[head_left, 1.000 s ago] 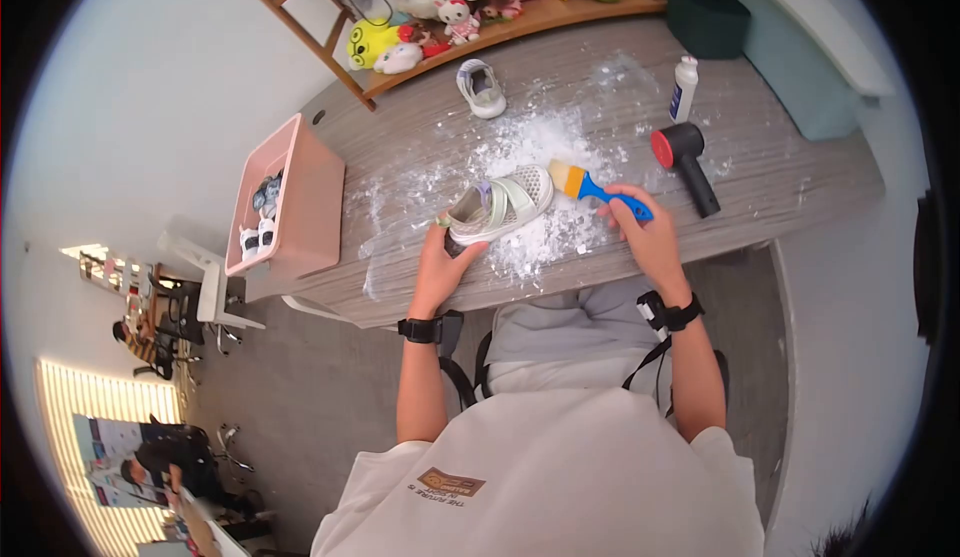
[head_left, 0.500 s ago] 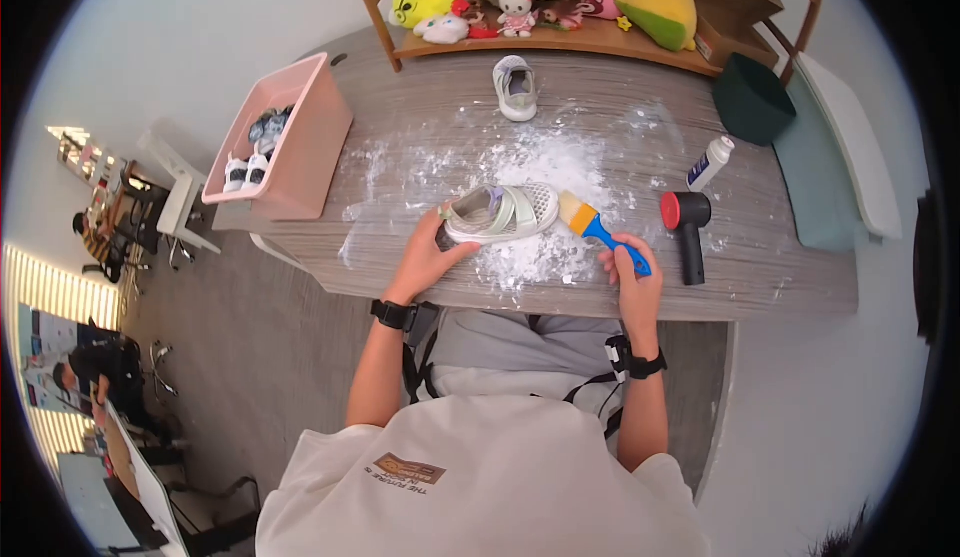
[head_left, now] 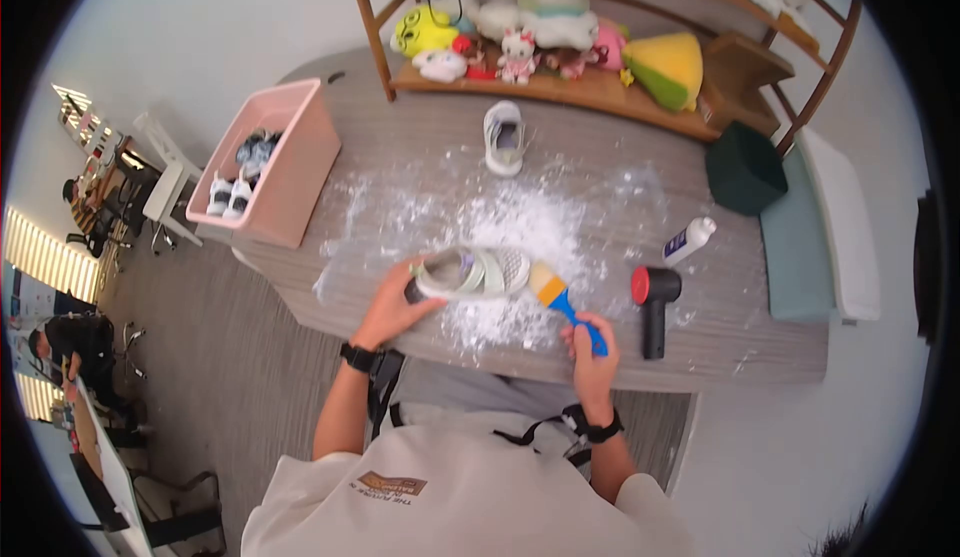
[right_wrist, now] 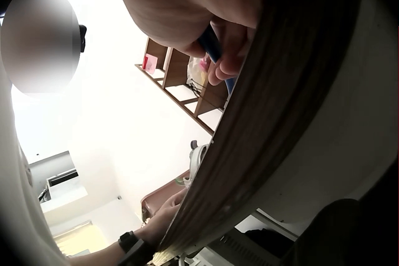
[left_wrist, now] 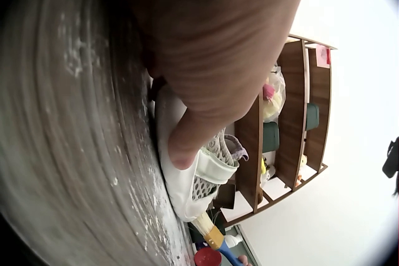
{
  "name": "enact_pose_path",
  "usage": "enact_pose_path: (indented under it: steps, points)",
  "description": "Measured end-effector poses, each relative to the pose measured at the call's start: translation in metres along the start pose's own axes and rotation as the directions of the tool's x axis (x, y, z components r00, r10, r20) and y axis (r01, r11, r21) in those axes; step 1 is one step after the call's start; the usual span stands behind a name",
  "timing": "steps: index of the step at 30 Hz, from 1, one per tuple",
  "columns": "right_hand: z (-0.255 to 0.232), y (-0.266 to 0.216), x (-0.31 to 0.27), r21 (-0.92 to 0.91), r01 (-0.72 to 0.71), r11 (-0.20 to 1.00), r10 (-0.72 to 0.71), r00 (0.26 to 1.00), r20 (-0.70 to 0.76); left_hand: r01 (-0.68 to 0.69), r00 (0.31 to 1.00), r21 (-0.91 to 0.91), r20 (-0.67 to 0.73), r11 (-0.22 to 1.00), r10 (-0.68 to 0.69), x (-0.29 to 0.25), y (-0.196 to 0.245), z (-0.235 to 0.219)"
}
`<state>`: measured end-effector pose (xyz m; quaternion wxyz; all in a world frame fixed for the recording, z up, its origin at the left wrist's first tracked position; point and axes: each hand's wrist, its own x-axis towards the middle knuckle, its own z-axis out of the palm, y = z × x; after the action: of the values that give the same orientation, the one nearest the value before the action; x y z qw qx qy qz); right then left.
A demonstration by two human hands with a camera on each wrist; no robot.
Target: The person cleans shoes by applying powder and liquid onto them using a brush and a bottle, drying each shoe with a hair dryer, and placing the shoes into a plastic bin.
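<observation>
A light mesh shoe with straps (head_left: 480, 273) rests on the table over white powder (head_left: 490, 319). At its heel end, my left hand (head_left: 393, 307) grips it; the left wrist view shows the thumb laid along the side of the shoe (left_wrist: 181, 185). My right hand (head_left: 594, 357) holds the blue handle of a brush (head_left: 560, 302), and the pale bristles touch or nearly touch the toe. In the right wrist view the fingers curl round the blue handle (right_wrist: 211, 43). A second shoe (head_left: 504, 139) stands farther back.
Right of the brush lie a black device with a red end (head_left: 655, 307) and a white bottle (head_left: 690, 241). A pink bin (head_left: 300, 172) holding shoes stands at the left. Behind are a shelf of plush toys (head_left: 560, 97) and a dark green container (head_left: 745, 169).
The head view has shifted, so the table sits lower and straighter in it. Both hands keep their hold on the shoe and the brush, whose bristles stay near the toe.
</observation>
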<state>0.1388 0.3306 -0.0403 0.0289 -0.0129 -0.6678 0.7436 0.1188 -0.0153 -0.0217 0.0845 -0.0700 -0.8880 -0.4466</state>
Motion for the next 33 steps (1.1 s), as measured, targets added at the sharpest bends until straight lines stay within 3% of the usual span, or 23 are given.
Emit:
enact_pose_path:
  steps: [9, 15, 18, 21, 27, 33]
  points:
    - [0.006, 0.003, 0.002, -0.045, 0.025, 0.999, -0.024, 1.0, 0.018, -0.007, 1.0, -0.044, -0.027, 0.999, 0.005, 0.004, 0.009, -0.002]
    - [0.002, 0.002, -0.002, -0.111, -0.011, 0.994, 0.003, 0.997, -0.072, -0.015, 1.0, -0.042, 0.025, 0.999, 0.016, 0.011, 0.004, -0.007]
    - [0.003, 0.005, -0.004, -0.256, 0.046, 0.966, -0.069, 0.994, -0.08, -0.012, 0.998, -0.043, 0.057, 0.999, 0.014, 0.014, 0.006, -0.011]
    - [0.007, 0.005, -0.004, -0.325, 0.006, 0.946, -0.058, 0.987, -0.151, 0.002, 0.997, -0.053, 0.083, 0.999, 0.002, 0.017, 0.002, -0.012]
    - [0.013, 0.001, 0.0, -0.238, -0.118, 0.964, 0.045, 0.956, -0.29, -0.007, 0.997, -0.065, 0.071, 0.998, 0.011, 0.017, 0.0, -0.014]
    - [0.022, -0.006, 0.003, -0.264, -0.062, 0.963, -0.011, 0.964, -0.266, -0.063, 0.996, -0.078, 0.051, 0.995, 0.067, 0.014, -0.005, -0.013]
